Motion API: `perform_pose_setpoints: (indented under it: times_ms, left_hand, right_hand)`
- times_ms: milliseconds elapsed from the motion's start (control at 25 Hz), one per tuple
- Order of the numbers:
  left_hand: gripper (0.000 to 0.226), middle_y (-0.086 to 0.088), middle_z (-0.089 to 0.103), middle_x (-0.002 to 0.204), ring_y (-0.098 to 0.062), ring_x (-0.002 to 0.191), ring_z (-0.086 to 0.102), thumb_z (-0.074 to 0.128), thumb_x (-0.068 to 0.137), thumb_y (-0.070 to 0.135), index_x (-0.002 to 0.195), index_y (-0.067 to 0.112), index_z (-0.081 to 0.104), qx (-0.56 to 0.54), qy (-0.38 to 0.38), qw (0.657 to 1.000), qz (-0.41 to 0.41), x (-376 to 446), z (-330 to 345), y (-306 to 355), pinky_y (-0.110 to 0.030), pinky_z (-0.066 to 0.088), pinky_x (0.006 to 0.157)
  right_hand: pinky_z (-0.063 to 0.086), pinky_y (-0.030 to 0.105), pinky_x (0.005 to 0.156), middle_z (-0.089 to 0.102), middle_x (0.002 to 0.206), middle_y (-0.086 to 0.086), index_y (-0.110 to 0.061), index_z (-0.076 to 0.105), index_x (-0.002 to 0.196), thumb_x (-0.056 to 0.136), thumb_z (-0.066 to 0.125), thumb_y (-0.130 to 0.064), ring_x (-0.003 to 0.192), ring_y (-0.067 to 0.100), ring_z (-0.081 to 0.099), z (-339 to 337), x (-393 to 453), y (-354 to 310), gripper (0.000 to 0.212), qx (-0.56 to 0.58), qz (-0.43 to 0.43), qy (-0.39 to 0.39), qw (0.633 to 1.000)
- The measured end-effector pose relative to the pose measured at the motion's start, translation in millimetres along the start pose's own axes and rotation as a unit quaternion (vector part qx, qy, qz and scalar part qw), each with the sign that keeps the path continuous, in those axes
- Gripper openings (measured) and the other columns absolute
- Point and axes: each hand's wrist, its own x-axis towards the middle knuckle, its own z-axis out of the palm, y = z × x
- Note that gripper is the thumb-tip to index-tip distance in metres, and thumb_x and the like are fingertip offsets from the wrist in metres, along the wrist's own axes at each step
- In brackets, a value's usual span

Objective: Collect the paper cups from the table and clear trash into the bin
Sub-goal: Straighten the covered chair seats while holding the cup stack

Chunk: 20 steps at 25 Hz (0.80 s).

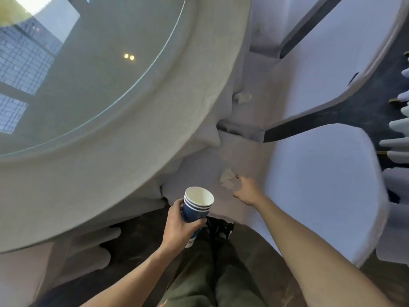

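Observation:
My left hand (179, 224) is shut on a stack of blue paper cups with white insides (197, 207), held upright in front of me below the table's edge. My right hand (247, 191) reaches forward and down over a white chair seat, fingers apart, its fingertips touching a crumpled white tissue (228, 179) that lies on the seat. A second crumpled tissue (242, 97) lies farther away on another white seat.
A large round table (110, 173) in white cloth with a glass turntable (88, 74) fills the left. White-covered chairs (321, 185) stand close at the right. Dark carpet and my legs are below. No bin is in view.

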Motion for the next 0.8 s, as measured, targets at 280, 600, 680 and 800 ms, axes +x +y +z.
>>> perform_pose_setpoints:
  times_ms: [280, 600, 680, 800]
  left_hand:
    - [0.081, 0.007, 0.056, 0.134, -0.010, 0.121, 0.057, 0.093, 0.068, 0.040, 0.133, 0.036, 0.046, 0.024, -0.025, 0.999, -0.010, 87, 34, -38, -0.022, 0.050, 0.096]
    - [0.082, 0.007, 0.055, 0.138, -0.009, 0.123, 0.053, 0.092, 0.073, 0.030, 0.141, 0.028, 0.046, 0.024, -0.021, 0.999, -0.009, 172, 50, -52, -0.025, 0.044, 0.101]
    - [0.082, 0.008, 0.056, 0.137, -0.008, 0.123, 0.053, 0.092, 0.073, 0.029, 0.141, 0.028, 0.047, 0.031, -0.022, 0.999, 0.001, 177, 47, -47, -0.028, 0.046, 0.103]
    - [0.076, 0.013, 0.062, 0.130, -0.011, 0.125, 0.058, 0.093, 0.071, 0.027, 0.134, 0.033, 0.051, 0.036, -0.021, 0.999, 0.014, 167, 37, -28, -0.030, 0.050, 0.102]
  right_hand:
    - [0.033, 0.053, 0.116, -0.006, 0.172, 0.006, -0.037, 0.012, 0.162, 0.094, 0.066, -0.023, 0.154, 0.043, 0.013, 37, 114, 8, 0.088, -0.243, -0.059, -0.017, 0.968]
    - [0.054, 0.044, 0.089, 0.041, 0.141, 0.017, -0.015, 0.041, 0.145, 0.097, 0.046, -0.006, 0.115, 0.036, 0.058, 102, 162, 38, 0.048, -0.328, -0.090, 0.005, 0.940]
    - [0.052, 0.042, 0.092, 0.051, 0.134, 0.015, -0.011, 0.045, 0.140, 0.099, 0.043, -0.008, 0.117, 0.037, 0.060, 102, 154, 39, 0.041, -0.279, -0.064, -0.002, 0.958]
    - [0.050, 0.039, 0.082, 0.064, 0.125, 0.016, -0.011, 0.044, 0.135, 0.099, 0.046, -0.014, 0.110, 0.038, 0.065, 78, 132, 24, 0.037, -0.127, -0.001, 0.028, 0.992]
